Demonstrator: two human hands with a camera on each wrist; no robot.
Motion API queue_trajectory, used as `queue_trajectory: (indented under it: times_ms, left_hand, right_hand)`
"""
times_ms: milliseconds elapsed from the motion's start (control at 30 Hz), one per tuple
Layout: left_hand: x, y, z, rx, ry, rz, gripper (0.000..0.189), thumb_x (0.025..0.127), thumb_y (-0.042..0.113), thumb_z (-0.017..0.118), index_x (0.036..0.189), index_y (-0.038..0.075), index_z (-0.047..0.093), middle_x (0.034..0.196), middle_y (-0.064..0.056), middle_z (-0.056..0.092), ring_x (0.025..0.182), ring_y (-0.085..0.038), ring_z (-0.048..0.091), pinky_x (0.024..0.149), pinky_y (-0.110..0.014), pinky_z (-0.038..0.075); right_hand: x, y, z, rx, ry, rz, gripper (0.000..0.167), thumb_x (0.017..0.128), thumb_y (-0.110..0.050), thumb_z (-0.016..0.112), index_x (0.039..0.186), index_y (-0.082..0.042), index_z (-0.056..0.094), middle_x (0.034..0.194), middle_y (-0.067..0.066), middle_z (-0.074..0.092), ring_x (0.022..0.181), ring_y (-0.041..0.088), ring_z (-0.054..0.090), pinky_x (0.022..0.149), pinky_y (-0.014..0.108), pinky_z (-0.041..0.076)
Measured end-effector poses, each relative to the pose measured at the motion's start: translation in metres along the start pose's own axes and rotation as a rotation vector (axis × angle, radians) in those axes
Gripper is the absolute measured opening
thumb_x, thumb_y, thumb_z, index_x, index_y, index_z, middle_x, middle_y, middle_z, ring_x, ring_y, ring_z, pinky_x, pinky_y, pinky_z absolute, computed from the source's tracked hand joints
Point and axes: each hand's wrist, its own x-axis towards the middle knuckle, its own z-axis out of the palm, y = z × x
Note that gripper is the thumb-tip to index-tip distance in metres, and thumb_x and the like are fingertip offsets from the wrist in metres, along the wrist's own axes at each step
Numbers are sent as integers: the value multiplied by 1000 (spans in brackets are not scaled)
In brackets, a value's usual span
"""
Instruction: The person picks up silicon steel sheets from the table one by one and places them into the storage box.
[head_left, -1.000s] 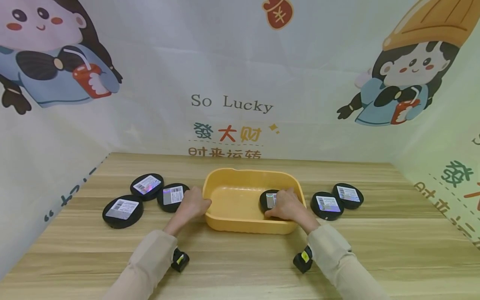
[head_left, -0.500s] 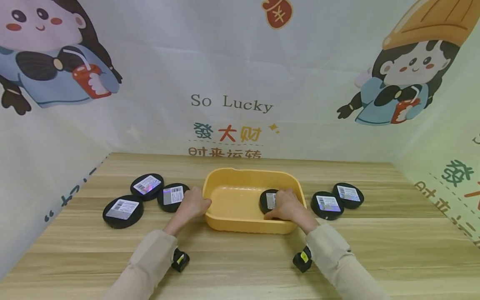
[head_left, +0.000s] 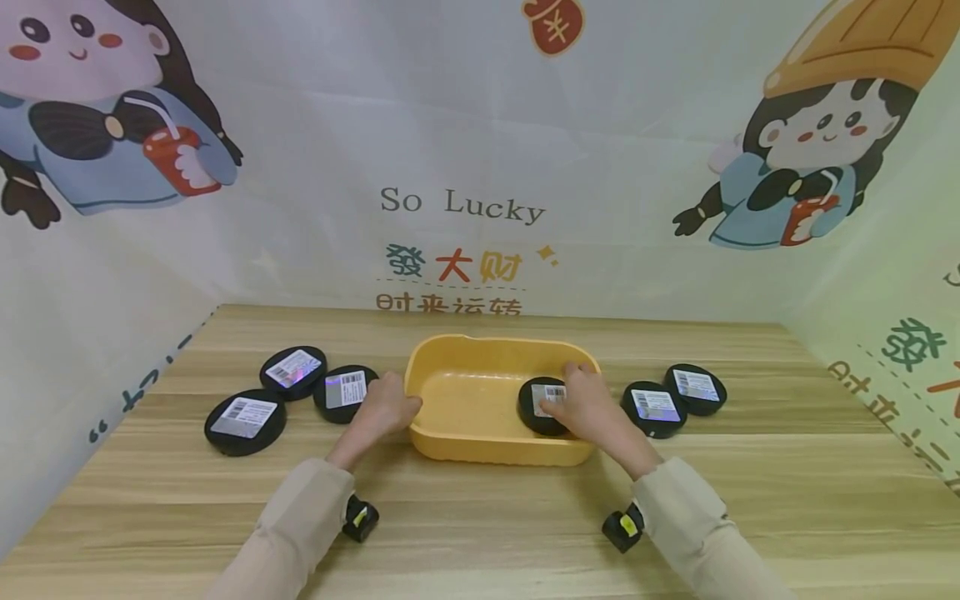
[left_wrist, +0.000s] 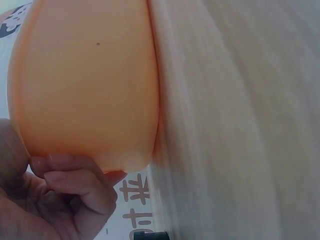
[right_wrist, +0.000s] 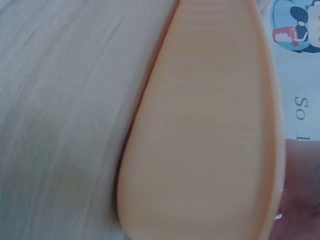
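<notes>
A yellow plastic basin (head_left: 465,450) stands on the wooden table. My left hand (head_left: 384,408) grips the basin's left rim; in the left wrist view its curled fingers (left_wrist: 82,187) lie against the basin's end wall. Inside the basin, at the right, lies a flat black round disc (head_left: 536,417) with a silver barcode label. My right hand (head_left: 591,407) is over the basin's right end, its thumb overlapping the disc's label and its other fingers loosely bent near the right rim. In the right wrist view the basin wall hides most of that hand (right_wrist: 300,195).
Three matching black discs, left (head_left: 245,422), back (head_left: 293,372) and nearer the basin (head_left: 343,395), lie to the left. Two more, near (head_left: 654,408) and far (head_left: 695,388), lie right of the basin. A printed cloth (head_left: 465,125) stands behind the table.
My right hand has risen off the disc and shifted right, so more of the disc shows in the basin. The left hand keeps its grip on the rim.
</notes>
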Motion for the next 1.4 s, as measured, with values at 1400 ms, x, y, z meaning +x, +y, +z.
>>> queue_trajectory:
  times_ms: [1400]
  left_hand:
    - [1, 1, 0, -31, -23, 8, 9, 76, 3, 47, 69, -1, 49, 60, -7, 46, 51, -16, 45, 43, -21, 33]
  right_hand:
    - [-28, 92, -32, -22, 187, 104, 39, 79, -17, 58, 101, 15, 54, 96, 29, 59, 88, 43, 55, 74, 49, 43]
